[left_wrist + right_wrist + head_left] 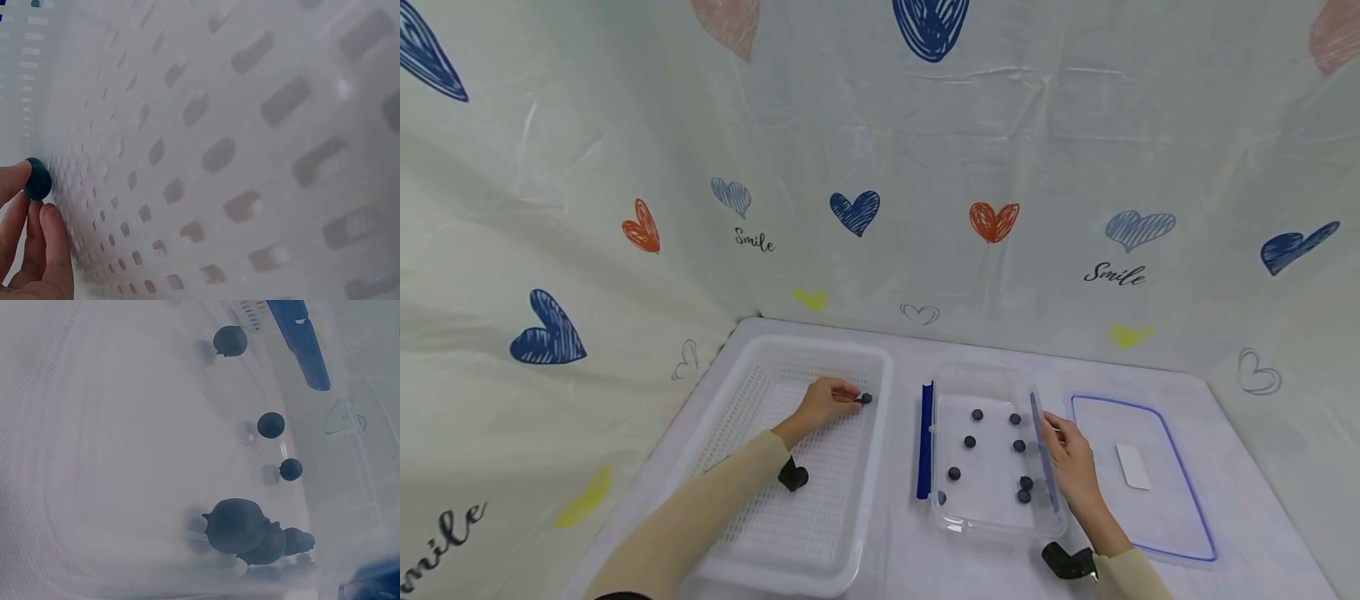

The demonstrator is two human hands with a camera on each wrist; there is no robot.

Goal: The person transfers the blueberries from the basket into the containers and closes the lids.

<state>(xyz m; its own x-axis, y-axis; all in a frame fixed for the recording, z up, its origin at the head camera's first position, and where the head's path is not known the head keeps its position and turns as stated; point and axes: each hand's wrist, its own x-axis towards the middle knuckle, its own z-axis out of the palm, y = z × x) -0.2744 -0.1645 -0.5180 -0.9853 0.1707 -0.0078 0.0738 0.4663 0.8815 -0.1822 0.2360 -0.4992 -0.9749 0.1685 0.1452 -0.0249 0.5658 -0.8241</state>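
Over the far right part of a white perforated basket point(874, 467), my left hand point(823, 404) pinches a blueberry point(39, 182) between thumb and fingertips, close to the basket's wall in the left wrist view. To its right stands a clear plastic box point(985, 528) with several blueberries scattered on its bottom. My right hand point(1072, 461) grips the box's right side at the raised side flap point(1047, 450). From the right wrist, a blueberry point(235, 525) looms large near others clustered in the box; the right hand itself is out of that view.
A dark blue side flap point(926, 442) sticks out along the box's left side. Right of the box lies a clear lid with a blue rim point(1183, 471), with a small white rectangle point(1132, 467) on it. A curtain printed with hearts point(925, 150) hangs behind the table.
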